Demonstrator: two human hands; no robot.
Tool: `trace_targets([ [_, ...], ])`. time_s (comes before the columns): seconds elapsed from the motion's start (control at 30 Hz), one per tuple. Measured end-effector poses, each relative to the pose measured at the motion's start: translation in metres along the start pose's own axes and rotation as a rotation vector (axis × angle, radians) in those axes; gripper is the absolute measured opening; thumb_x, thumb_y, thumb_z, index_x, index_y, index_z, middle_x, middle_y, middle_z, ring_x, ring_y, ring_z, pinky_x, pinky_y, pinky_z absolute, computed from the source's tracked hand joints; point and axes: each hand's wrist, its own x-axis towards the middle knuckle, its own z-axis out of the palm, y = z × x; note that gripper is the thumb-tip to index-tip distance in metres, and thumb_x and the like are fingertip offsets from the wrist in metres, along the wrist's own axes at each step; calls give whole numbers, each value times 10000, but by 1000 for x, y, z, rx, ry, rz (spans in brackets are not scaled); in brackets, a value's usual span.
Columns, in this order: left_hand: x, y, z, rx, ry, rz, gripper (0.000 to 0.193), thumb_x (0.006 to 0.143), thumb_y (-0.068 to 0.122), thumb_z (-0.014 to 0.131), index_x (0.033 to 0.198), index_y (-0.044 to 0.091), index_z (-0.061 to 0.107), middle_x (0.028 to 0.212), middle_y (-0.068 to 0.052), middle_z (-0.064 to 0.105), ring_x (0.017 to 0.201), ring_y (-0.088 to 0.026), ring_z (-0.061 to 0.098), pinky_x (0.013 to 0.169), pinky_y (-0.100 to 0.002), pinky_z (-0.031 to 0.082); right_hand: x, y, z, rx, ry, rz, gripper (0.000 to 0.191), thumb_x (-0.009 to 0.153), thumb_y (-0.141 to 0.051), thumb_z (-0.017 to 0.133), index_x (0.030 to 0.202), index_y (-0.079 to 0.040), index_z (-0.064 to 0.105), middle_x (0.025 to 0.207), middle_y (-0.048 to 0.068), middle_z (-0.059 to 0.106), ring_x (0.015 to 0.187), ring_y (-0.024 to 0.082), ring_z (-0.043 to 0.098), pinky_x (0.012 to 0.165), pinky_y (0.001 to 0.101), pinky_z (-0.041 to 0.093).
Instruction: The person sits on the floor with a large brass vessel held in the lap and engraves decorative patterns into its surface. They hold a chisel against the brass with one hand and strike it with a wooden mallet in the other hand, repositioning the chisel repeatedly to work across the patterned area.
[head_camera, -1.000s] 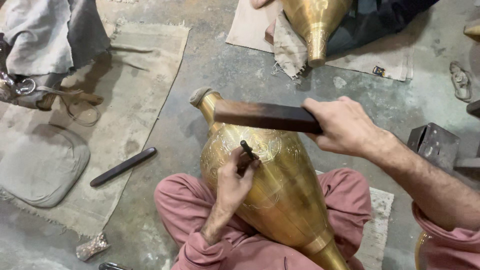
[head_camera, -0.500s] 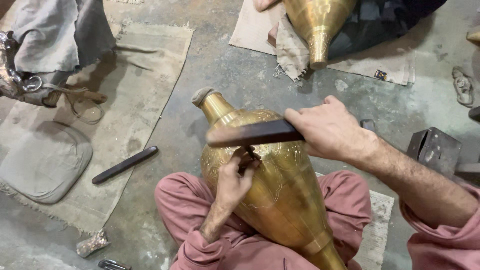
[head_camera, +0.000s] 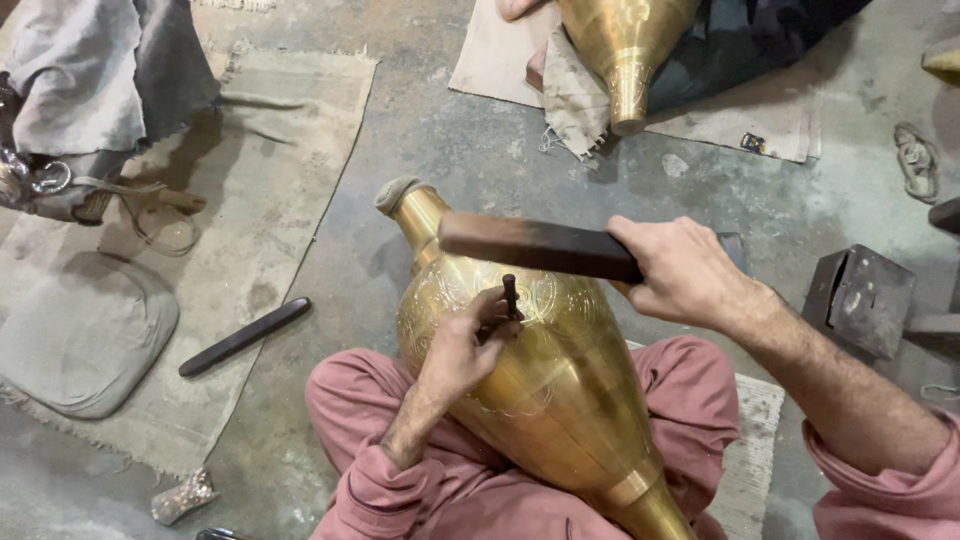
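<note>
One brass vase (head_camera: 540, 390) is lying across the person's lap, neck pointing away, with a small dark punch (head_camera: 510, 296) standing on its engraved shoulder. The left hand (head_camera: 462, 350) is pinching that punch tight; the right hand (head_camera: 680, 270), fist closed around a wooden bat (head_camera: 540, 246), is rising again after dropping low a moment ago, suggesting another blow.

Soft even light, sharp, glare on brass
</note>
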Motion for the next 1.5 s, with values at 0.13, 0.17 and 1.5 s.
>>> trace_targets([
  [0.13, 7, 2, -7, 7, -94, 12, 422, 901, 34, 750, 1301, 24, 616, 1073, -149, 796, 932, -230, 799, 761, -335, 642, -20, 15, 19, -4, 44, -9, 376, 742, -112, 742, 1098, -116, 621, 826, 97, 731, 754, 323, 715, 702, 477, 504],
  [0.17, 9, 3, -9, -30, -132, 9, 425, 909, 32, 738, 1312, 31, 605, 1069, -144, 795, 932, -226, 801, 777, -333, 639, -23, 20, 25, 119, 53, 43, 338, 794, -146, 737, 1108, -112, 617, 830, 101, 719, 769, 309, 718, 708, 443, 517],
  [1.5, -20, 15, 16, -109, 311, -166, 251, 931, 70, 751, 1118, -9, 603, 957, -128, 806, 861, -188, 817, 731, -299, 689, -51, 32, 58, -85, 116, 172, 335, 748, -90, 713, 1067, -96, 611, 853, 131, 727, 817, 365, 724, 708, 473, 570],
])
